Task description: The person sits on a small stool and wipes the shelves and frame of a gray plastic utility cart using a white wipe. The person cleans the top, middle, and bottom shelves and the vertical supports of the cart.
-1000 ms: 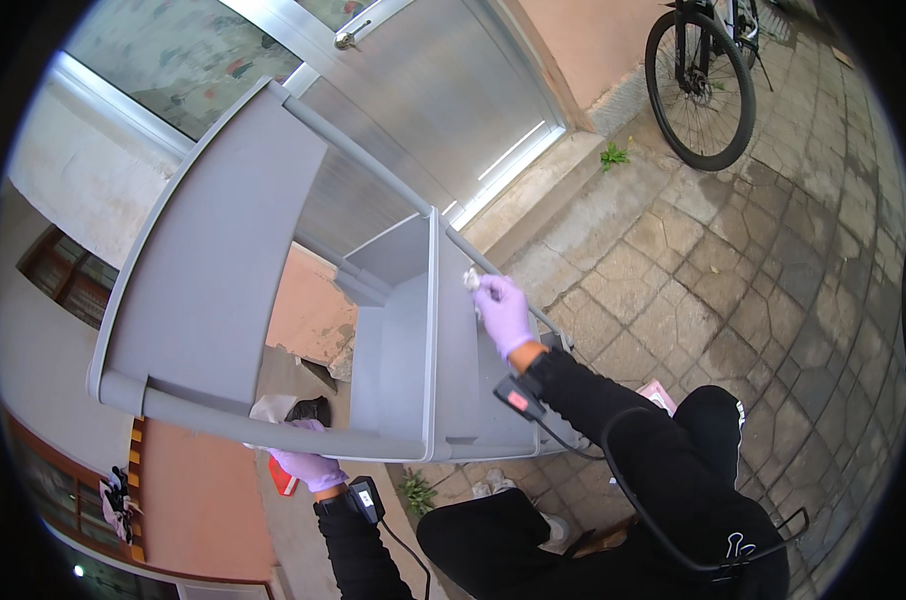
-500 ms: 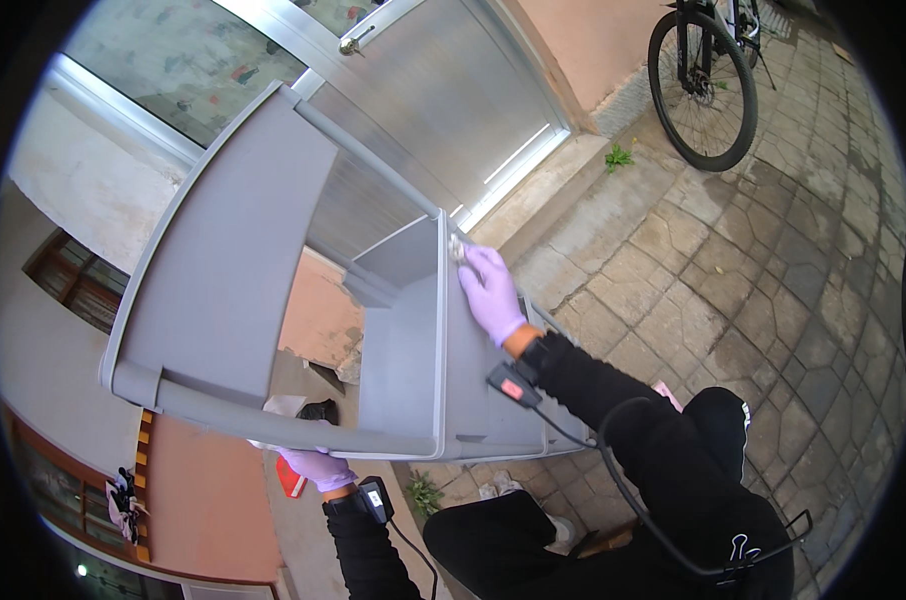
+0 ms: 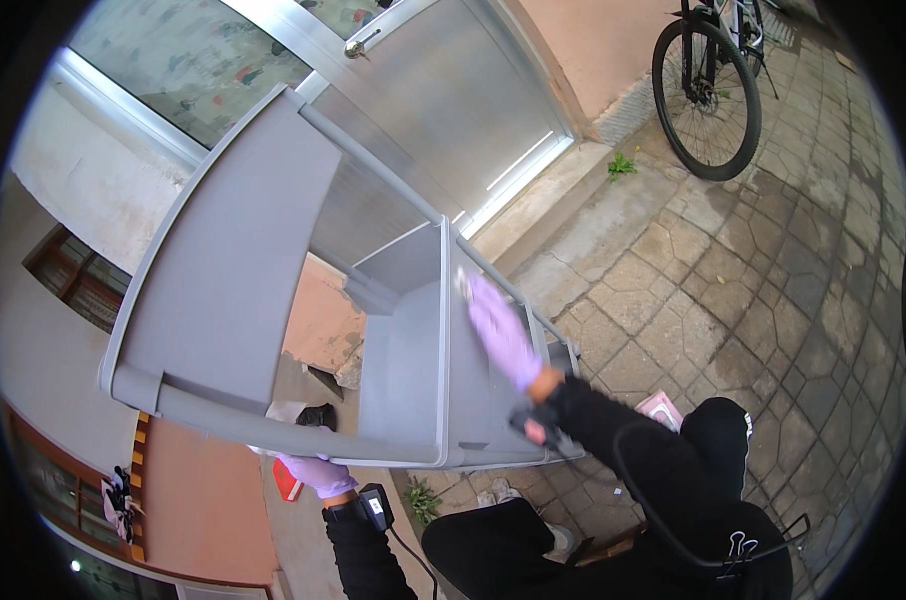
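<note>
A grey plastic shelf unit (image 3: 223, 260), with flat panels and rounded tube posts, is tilted in front of me. My right hand (image 3: 505, 328), in a purple glove and smeared by motion, lies along a side panel of it. A small whitish wad (image 3: 463, 285), perhaps a cloth, is pinched at its fingertips against the panel. My left hand (image 3: 319, 475), also gloved in purple, is closed on the unit's lower tube from beneath; its fingertips are partly hidden behind the tube. Something white shows beside those fingers.
A metal door (image 3: 453, 100) with a step (image 3: 543, 200) stands beyond the unit. At the upper right is a bicycle (image 3: 708, 95) on paving. A pink box (image 3: 660, 410) lies by my knee. A red object (image 3: 287, 483) and a black object (image 3: 318, 415) are near my left hand.
My right hand has slid down and slightly right along the side panel with the whitish wad, and its fingers have straightened. The left hand keeps its hold.
</note>
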`<state>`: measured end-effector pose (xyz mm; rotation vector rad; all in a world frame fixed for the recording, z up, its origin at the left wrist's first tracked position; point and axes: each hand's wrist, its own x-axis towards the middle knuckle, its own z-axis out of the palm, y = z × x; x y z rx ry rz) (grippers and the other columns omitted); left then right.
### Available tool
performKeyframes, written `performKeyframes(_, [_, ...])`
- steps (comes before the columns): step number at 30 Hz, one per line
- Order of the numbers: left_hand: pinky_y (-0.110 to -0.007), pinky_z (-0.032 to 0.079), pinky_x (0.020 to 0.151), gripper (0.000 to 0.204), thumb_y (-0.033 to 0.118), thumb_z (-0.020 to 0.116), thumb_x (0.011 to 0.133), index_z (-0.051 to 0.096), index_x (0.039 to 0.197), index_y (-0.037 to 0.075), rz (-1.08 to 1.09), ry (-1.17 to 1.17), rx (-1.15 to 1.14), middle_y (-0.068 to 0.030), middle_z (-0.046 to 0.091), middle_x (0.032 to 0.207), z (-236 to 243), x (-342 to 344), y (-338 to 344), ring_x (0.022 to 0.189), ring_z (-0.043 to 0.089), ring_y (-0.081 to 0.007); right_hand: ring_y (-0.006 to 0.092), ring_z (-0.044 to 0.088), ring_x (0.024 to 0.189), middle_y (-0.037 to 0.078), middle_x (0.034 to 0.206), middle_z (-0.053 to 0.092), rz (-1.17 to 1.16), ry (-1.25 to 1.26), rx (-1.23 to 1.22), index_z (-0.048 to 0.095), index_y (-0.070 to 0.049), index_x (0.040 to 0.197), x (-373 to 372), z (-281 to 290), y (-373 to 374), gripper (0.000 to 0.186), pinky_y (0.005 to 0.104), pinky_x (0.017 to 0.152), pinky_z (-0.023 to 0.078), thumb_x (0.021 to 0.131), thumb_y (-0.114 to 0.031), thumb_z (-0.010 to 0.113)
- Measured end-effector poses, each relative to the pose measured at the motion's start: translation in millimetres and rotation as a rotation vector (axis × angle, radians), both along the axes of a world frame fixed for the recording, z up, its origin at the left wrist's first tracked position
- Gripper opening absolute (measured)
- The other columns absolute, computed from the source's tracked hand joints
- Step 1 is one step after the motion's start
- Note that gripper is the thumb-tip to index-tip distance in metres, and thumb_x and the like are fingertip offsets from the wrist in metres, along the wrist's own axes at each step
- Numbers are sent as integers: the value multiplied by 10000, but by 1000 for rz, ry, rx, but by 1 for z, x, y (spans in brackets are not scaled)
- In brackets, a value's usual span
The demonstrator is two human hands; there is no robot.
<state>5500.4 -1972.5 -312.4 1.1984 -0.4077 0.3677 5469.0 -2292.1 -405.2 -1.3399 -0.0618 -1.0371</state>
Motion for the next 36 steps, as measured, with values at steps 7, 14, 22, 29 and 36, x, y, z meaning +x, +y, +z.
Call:
performKeyframes(7, [-233,298,374,516,565,260,1024,428,760,155,-238,2,-140,35,366,582,6,-4,-20,411,340,-96,344,355,1396,236,1463,413,13,172,-112,410,47,1408,16,-24,-15,515,360,1148,276,1009,-275,456])
performKeyframes(14, [-237,300,377,497,545,265,1027,421,764,154,-234,39,-185,39,374,604,4,-6,-19,414,344,-97,373,323,1410,248,1500,342,252,-30,-77,414,18,1432,-164,-15,80,504,417,1156,253,995,-232,435])
performKeyframes(22, [-275,346,453,540,520,223,1031,410,715,124,-62,-57,-33,3,331,500,4,-4,-25,381,314,-142,316,322,1422,227,1483,395,151,60,74,425,36,1406,-23,-10,4,481,338,1170,233,1018,-246,455])
performKeyframes(29, [-290,353,475,493,449,277,1036,400,681,129,43,-20,-71,6,336,472,4,-11,-34,359,287,-136,338,324,1422,240,1494,375,139,-37,-73,391,40,1434,-151,7,71,517,380,1159,253,1021,-268,441])
performKeyframes(36, [-289,384,491,512,462,245,1039,405,678,136,96,-10,-34,-11,327,440,9,-19,-42,354,298,-138,165,586,1106,144,1295,571,276,324,567,621,29,1201,-121,-39,63,264,272,965,453,966,-77,567])
